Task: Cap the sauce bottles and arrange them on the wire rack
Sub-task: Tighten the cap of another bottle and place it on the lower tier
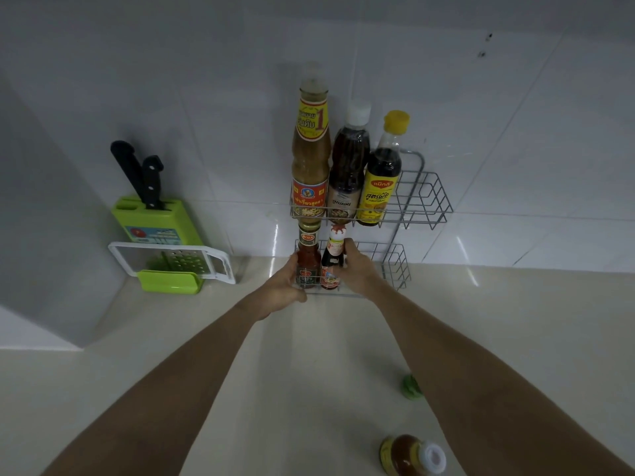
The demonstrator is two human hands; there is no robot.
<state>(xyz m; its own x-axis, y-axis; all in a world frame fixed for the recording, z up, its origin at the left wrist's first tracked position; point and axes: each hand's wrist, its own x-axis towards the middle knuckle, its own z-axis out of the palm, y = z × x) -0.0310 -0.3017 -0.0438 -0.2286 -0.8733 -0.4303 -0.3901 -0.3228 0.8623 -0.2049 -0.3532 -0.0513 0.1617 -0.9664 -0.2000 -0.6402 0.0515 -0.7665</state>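
Wire rack [426, 201] lower shelf holds a chili sauce bottle [307, 259] gripped by the left hand [287, 283], while the right hand [357, 269] fingers clamp the oyster sauce bottle [331, 259].

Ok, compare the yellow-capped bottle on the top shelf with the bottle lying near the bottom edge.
The yellow-capped bottle stands upright in the wire rack; the bottle on the counter sits outside the rack, apparently on its side. The racked one holds near-black sauce; the other holds amber liquid. The first has a yellow cap, the second a white top. Both carry yellow labels, and neither is touched by a hand.
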